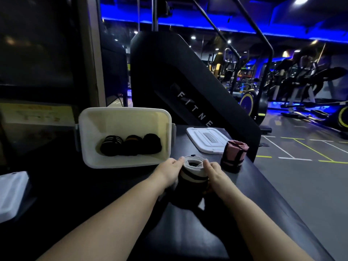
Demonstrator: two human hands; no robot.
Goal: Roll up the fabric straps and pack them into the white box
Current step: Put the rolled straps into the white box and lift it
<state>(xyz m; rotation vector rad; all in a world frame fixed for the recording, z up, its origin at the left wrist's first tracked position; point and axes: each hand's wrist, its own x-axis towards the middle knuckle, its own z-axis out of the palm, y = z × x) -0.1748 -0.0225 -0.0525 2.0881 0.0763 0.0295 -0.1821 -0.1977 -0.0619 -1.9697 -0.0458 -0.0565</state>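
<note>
Fabric strap (194,173), grey-white with a dark band, stands as a roll on the dark tabletop (254,183), clasped between both hands. The left hand (170,171) curls round its left side, thumb on the upper rim. The right hand (214,173) curls round its right side, one finger pressed on the rim. Below the hands a dark piece seems to trail from the roll, though the dim light leaves that unsure. Just beyond the right hand stands a pink roll (234,155), upright, and farther behind it lies a white lid (197,136). Beyond the left hand sits the white box (124,111), open, with three dark rolls (132,145) side by side inside.
</note>
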